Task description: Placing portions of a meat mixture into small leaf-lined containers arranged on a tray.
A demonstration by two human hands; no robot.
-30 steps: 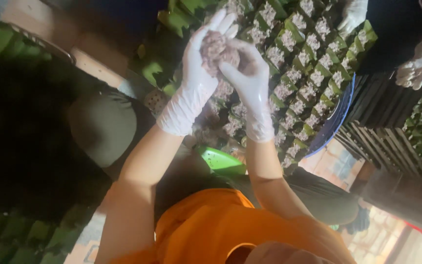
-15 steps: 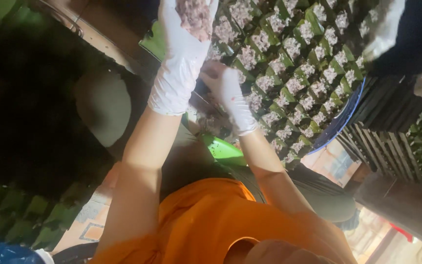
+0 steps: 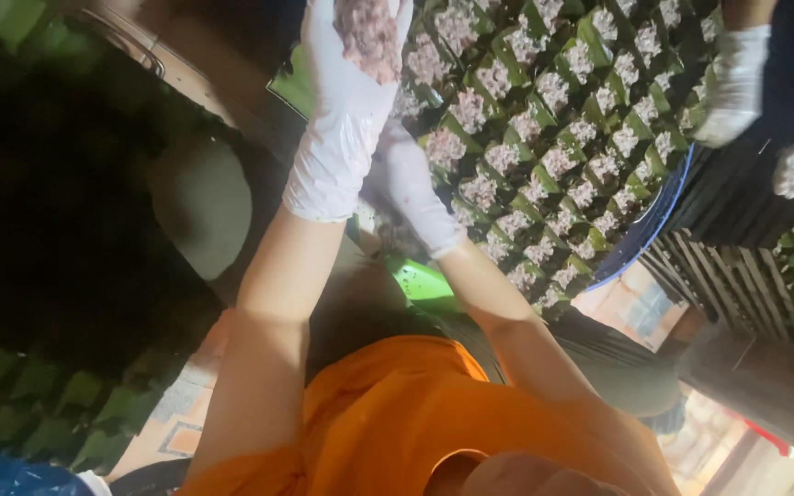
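Hands in white gloves, one holds pink mince

Left hand [image 3: 346, 101] is up high w/ a white glove on. Its fingers curl round a lump of pink mince [image 3: 369, 32] that sits in the palm, near the top edge of the pic. Right hand [image 3: 411, 184] is lower, just beside the left wrist, also gloved. It reaches down by the near edge of the big tray [image 3: 645, 230], close to the leaf cups. Can't tell if its fingers are apart or together; left hand hides part of it & it's blurry.

Tray has a blue rim & is packed w/ lots of small green leaf cups [image 3: 507, 156], each w/ a bit of pink mince inside, row after row. A bright green bit [image 3: 420, 280] shows under the right arm.

Person wears an orange top [image 3: 397, 422]. At the far right, another person's two gloved hands [image 3: 737, 87] are over a dark slatted crate [image 3: 737, 276], near the tray.

More green cups sit in the dark at the left.
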